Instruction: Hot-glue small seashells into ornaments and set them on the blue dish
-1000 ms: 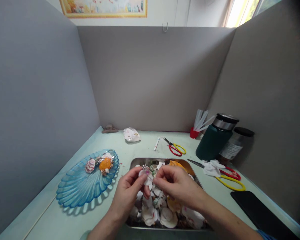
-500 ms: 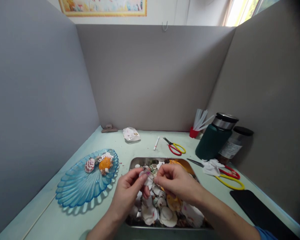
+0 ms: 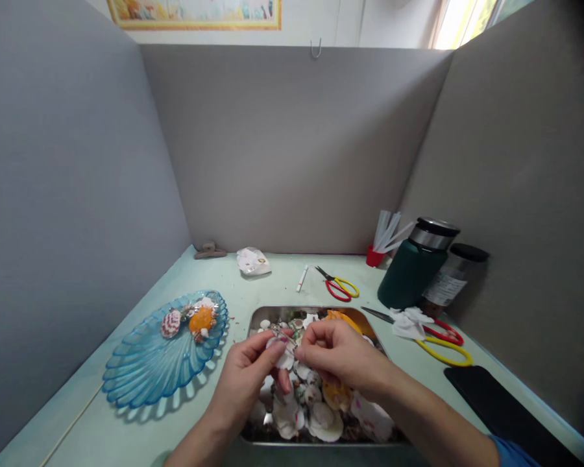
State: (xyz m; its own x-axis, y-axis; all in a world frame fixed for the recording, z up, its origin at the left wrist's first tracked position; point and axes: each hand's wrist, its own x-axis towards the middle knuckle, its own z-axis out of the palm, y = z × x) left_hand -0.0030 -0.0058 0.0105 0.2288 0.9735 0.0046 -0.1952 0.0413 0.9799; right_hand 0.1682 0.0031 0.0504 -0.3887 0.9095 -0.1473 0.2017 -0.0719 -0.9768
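My left hand (image 3: 250,366) pinches a pale shell (image 3: 285,355) with a pinkish-purple mark, held above the metal tray (image 3: 316,443). Close beside it, my right hand (image 3: 343,357) has thumb and forefinger pressed together at the shell's right edge. A thin strand seems to run between the hands, but what the right fingertips hold is too small to name. Below both hands the tray is full of shells, among them a white scallop shell (image 3: 325,421) and an orange shell (image 3: 337,394).
To the left lies a blue shell-shaped dish (image 3: 160,370) with a strung shell cluster (image 3: 200,320). Behind the tray are small scissors (image 3: 339,287), a white stick (image 3: 302,278) and a crumpled packet (image 3: 253,262). At right stand a green bottle (image 3: 411,272), a jar (image 3: 448,285), larger scissors (image 3: 442,347) and a black phone-like slab (image 3: 491,395).
Both hands stay together over the tray, the shell turned slightly so more of its pale face shows. The whole view has shifted a little.
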